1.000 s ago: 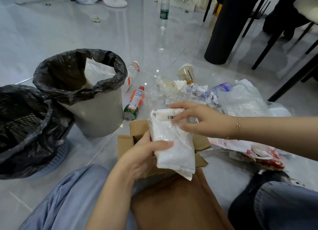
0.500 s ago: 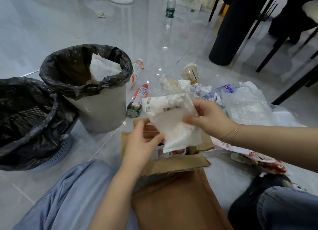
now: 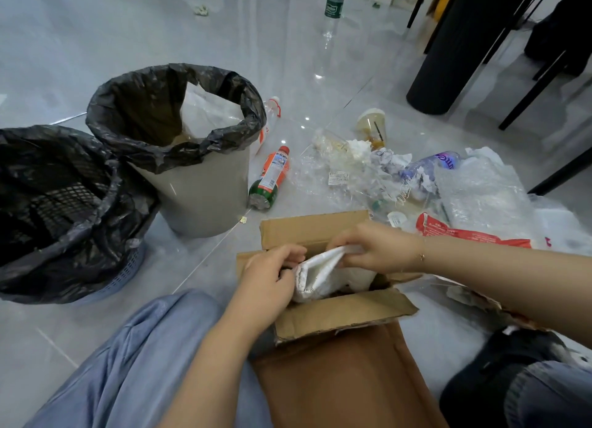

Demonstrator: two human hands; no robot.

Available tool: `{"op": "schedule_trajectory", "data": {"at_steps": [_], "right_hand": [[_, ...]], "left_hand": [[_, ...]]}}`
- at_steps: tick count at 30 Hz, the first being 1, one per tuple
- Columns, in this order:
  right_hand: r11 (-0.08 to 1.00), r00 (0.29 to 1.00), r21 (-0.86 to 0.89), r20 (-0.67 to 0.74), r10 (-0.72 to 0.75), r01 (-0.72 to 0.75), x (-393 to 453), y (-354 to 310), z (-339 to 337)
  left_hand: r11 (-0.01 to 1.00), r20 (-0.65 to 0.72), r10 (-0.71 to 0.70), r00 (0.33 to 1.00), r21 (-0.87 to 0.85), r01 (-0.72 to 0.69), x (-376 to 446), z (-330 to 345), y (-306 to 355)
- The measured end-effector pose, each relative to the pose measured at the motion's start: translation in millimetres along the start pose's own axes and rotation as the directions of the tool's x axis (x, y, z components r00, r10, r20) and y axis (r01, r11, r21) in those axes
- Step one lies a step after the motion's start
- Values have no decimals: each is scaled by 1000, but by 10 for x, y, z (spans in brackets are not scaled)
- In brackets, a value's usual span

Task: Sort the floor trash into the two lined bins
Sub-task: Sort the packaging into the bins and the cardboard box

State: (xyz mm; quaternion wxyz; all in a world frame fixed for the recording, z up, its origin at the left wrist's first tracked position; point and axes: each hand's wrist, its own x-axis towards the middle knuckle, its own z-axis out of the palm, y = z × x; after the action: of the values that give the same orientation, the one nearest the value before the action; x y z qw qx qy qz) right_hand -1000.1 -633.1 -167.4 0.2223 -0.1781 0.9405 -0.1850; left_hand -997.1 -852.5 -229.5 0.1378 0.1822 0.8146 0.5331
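Observation:
A white plastic mailer bag sits partly inside an open cardboard box in front of my knees. My left hand grips the bag's left edge and my right hand pinches its upper right end. A grey bin with a black liner stands left of the box and holds clear plastic. A blue mesh basket lined with a black bag stands at the far left.
Floor trash lies beyond the box: an orange-labelled bottle, a drink cup, crumpled paper and clear plastic wrap, a red-printed wrapper. A water bottle stands far back. A black pillar and chair legs are at the right.
The white bag was held up above the box; both hands have now lowered it and pushed it down into the cardboard box, bunching it together.

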Motion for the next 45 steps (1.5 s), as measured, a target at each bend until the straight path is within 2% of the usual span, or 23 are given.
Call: {"op": "schedule_trajectory", "data": {"at_steps": [2,5,8,11,13,15,17,20,23,25,27,28,30,32,33,35,38,40,42,44,45], "right_hand": [[995,999,89,8,42,-43,53,28,-22],[974,994,197,25,108,-111,101,100,-190],[934,984,313,103,147,-173,90,155,-388],[947,966,231,183,185,-225,117,157,-267],[966,959,115,194,207,-232,208,107,-99],[981,970,-61,152,191,-183,311,81,18],[954,972,-254,131,193,-156,345,42,90],[860,985,-502,82,153,-92,267,-50,283],[833,994,-553,-99,-41,-21,101,-68,396],[825,949,-564,-235,-211,44,-10,-8,311],[816,926,-561,-219,-307,138,-94,-9,229],[826,942,-535,-152,-298,175,-108,-12,212],[854,977,-492,-21,-210,173,-102,4,250],[846,991,-515,73,-115,137,-66,33,275],[841,990,-523,107,-93,135,-52,33,274],[826,982,-539,168,-90,168,-18,60,269],[850,965,-502,262,-29,162,-9,152,249],[854,953,-494,304,-6,164,12,196,261],[865,951,-481,309,17,141,52,212,291],[872,956,-477,290,38,110,115,223,337],[873,957,-478,285,47,99,151,226,356]], "left_hand": [[1000,-7,-21,1000,0,21,19,1,-50],[992,-12,-56,998,-111,54,12,-28,1],[985,14,-48,999,-168,50,18,-16,-1],[938,58,-101,993,-328,114,16,-15,1],[943,99,-117,988,-302,142,18,-33,15],[978,112,-128,985,-150,144,11,-35,36],[989,33,-110,993,103,106,29,2,7],[911,-105,-39,994,405,79,56,121,-13],[838,-190,-39,981,528,136,72,211,38],[786,-203,3,979,606,123,79,221,80],[706,-196,106,975,705,65,90,197,61],[673,-171,177,969,740,7,96,180,54],[604,-7,336,942,769,-210,97,184,81],[485,273,421,865,737,-470,90,182,95],[414,414,411,812,709,-571,94,162,91],[333,592,313,742,664,-670,165,83,8],[275,723,198,661,607,-746,305,17,-35],[219,792,48,608,586,-780,367,34,15],[132,793,-155,589,608,-783,434,102,71],[80,770,-245,589,622,-779,499,204,133],[90,751,-268,604,644,-760,524,243,141]]}}
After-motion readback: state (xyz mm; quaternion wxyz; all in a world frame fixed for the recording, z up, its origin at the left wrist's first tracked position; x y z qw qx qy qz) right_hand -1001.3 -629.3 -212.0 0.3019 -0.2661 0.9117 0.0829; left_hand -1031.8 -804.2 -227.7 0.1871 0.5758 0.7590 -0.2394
